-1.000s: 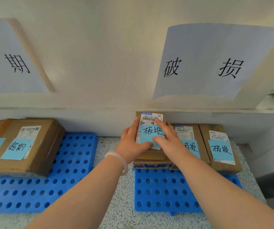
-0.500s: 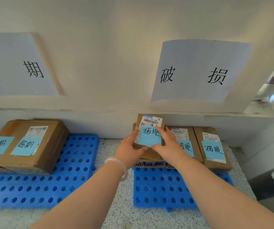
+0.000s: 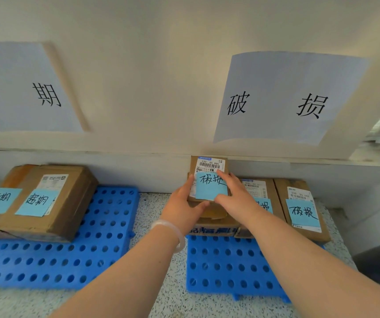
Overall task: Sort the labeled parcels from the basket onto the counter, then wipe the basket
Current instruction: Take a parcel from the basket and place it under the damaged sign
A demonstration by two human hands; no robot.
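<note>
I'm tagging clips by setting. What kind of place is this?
Likely a parcel sorting counter in a courier depot or mailroom: cardboard parcels with barcode labels and blue handwritten notes sit on blue perforated pallets, under wall signs naming categories.

Brown parcel (image 3: 208, 180), pale-blue note (image 3: 211, 189); blue perforated mat (image 3: 225, 265); speckled counter (image 3: 152, 226).
</note>
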